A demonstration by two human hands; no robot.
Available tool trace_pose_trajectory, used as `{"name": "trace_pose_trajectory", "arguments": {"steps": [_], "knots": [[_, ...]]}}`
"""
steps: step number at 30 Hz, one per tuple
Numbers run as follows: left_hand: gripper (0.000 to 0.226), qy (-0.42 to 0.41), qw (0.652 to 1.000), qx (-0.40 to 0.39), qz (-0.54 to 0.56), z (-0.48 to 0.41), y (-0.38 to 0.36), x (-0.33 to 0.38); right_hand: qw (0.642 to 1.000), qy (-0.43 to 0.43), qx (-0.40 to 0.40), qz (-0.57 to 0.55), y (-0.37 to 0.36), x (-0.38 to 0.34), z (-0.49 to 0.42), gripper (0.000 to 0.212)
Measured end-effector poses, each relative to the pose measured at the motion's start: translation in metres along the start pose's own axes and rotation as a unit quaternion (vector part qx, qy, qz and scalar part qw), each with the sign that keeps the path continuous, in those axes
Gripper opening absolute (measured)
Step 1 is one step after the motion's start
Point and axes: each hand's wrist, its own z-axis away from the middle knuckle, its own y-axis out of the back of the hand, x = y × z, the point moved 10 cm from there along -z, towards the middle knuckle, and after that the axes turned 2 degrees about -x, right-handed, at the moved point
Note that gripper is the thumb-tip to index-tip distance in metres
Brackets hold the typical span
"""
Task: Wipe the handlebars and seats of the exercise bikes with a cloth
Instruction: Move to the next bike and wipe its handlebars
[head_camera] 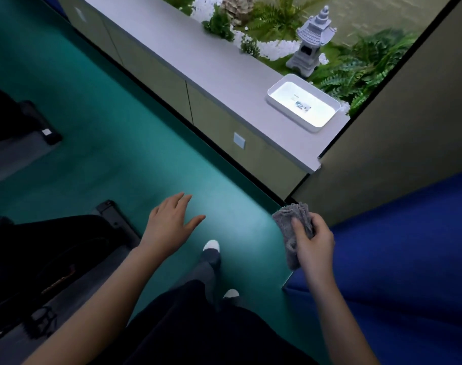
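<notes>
**Holding the cloth ready, nothing getting wiped yet**

Far left there's dark gear that I'd guess is an exercise bike [40, 246], too murky to pick out a handlebar or seat. Next over, the left hand [169, 222] hangs loose above the teal floor [119, 143], fingers spread, holding nothing; probably kept free to steady a bike. The right hand [314, 248] grips the grey cloth [293, 219], bunched up with a wad poking out above the thumb, so there's a pad to wipe with. The cloth is well apart from the bike, on the opposite side. The surface [211, 64] beyond carries a white tray [274, 101].
</notes>
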Motion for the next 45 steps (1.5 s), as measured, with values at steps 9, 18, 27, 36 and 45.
{"name": "trace_pose_trajectory", "arguments": {"steps": [9,18,27,36,45], "knots": [[0.067,-0.019,1.0,-0.014,0.022,-0.128,0.012,0.006,1.0,0.012,0.023,0.006,-0.043,-0.046,-0.112,0.003],[0.068,0.025,0.997,0.015,0.065,-0.242,0.076,-0.048,0.996,0.062,-0.042,0.044,-0.153,-0.136,-0.223,0.007],[0.068,0.182,0.979,0.008,0.09,-0.264,0.087,-0.136,0.976,0.11,-0.177,0.068,-0.27,-0.186,-0.297,0.005],[0.069,0.333,0.935,0.01,0.122,-0.319,0.109,-0.181,0.936,0.164,-0.309,0.042,-0.384,-0.254,-0.397,0.005],[0.068,0.364,0.922,0.071,0.111,-0.427,0.173,-0.18,0.913,0.195,-0.353,0.057,-0.452,-0.309,-0.525,0.007]]}}
